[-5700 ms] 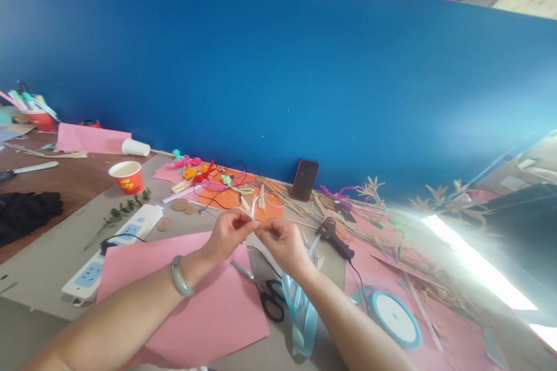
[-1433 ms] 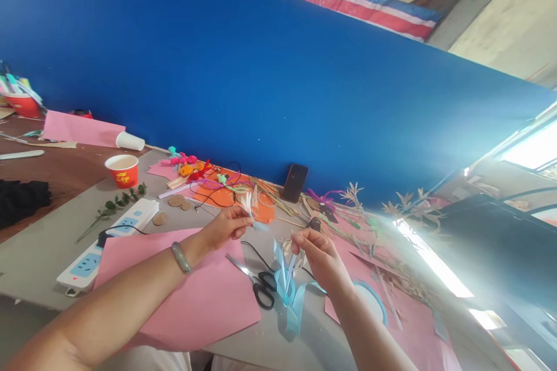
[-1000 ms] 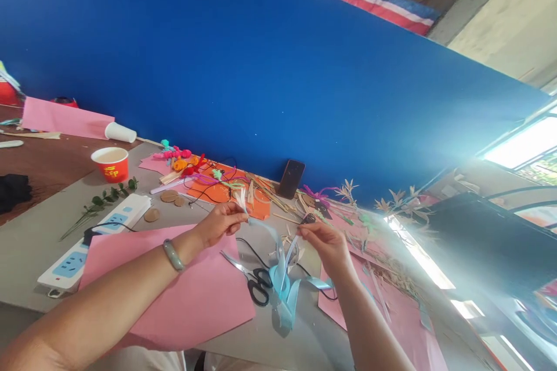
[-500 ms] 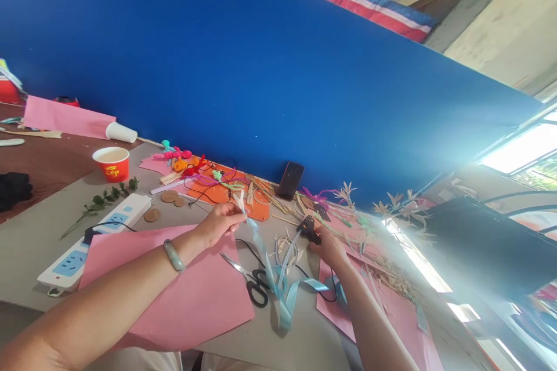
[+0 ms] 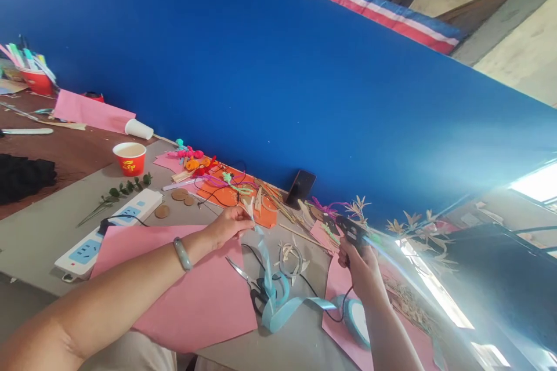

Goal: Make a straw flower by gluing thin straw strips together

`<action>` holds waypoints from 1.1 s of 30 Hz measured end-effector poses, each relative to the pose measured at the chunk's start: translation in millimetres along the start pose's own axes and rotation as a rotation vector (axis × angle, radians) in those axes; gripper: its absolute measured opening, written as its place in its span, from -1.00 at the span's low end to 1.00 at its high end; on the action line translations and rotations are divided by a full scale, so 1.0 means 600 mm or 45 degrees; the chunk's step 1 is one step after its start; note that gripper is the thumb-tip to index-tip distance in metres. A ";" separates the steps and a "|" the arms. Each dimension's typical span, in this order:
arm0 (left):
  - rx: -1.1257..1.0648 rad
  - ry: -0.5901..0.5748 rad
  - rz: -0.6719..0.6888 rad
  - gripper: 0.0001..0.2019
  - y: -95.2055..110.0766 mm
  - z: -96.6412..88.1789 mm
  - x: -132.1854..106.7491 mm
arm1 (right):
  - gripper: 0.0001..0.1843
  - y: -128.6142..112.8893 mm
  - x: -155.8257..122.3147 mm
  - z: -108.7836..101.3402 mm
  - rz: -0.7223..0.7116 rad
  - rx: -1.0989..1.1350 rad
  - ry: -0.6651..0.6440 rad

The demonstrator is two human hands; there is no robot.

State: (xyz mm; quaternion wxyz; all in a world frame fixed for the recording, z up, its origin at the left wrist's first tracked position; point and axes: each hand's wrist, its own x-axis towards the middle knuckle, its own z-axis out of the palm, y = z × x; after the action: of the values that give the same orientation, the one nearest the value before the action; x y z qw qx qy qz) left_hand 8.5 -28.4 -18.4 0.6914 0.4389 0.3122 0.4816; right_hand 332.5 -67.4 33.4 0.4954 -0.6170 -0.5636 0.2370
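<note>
My left hand (image 5: 230, 226) pinches the end of a light blue ribbon (image 5: 281, 319) together with a small pale, petal-like piece (image 5: 248, 207). From there the ribbon hangs in loops to the table and runs to its roll (image 5: 357, 323) on the right. In my right hand (image 5: 363, 264) is a black glue gun (image 5: 350, 231), held by its handle, with a translucent stick out of its back and a black cord trailing below. Scissors (image 5: 247, 278) lie between the hands, partly under the ribbon. A small pale hoop (image 5: 291, 259) with dry leaf bits rests beyond the ribbon.
Pink paper (image 5: 195, 295) lies under my left forearm, beside a white power strip (image 5: 111, 232). A red paper cup (image 5: 129, 158) stands farther left. A phone (image 5: 301, 187) leans by the blue partition (image 5: 261, 69). Dried stems and coloured craft bits line the back edge.
My right hand has lifted the glue gun to the right and turned it, so its stick now points right. The ribbon roll shows more. My left hand keeps its pinch.
</note>
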 end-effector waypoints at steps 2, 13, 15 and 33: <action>-0.001 -0.007 -0.007 -0.73 0.000 -0.001 0.000 | -0.64 -0.034 -0.014 0.012 0.153 0.310 -0.122; -0.065 -0.032 0.028 -0.77 0.014 0.000 -0.003 | -0.52 -0.127 -0.107 0.104 0.116 0.137 -0.590; -0.078 -0.017 0.043 -0.77 0.014 0.001 -0.001 | -0.51 -0.122 -0.120 0.117 0.053 0.014 -0.650; -0.104 -0.100 0.031 -0.74 0.022 0.008 -0.016 | -0.46 -0.085 -0.128 0.132 -0.077 -0.296 -0.669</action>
State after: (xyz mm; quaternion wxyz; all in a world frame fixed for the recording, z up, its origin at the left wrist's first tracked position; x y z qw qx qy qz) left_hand 4.3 -37.1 -4.3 0.7147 0.4326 0.2595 0.4845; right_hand 222.4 -118.0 26.6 0.2651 -0.5700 -0.7143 0.3076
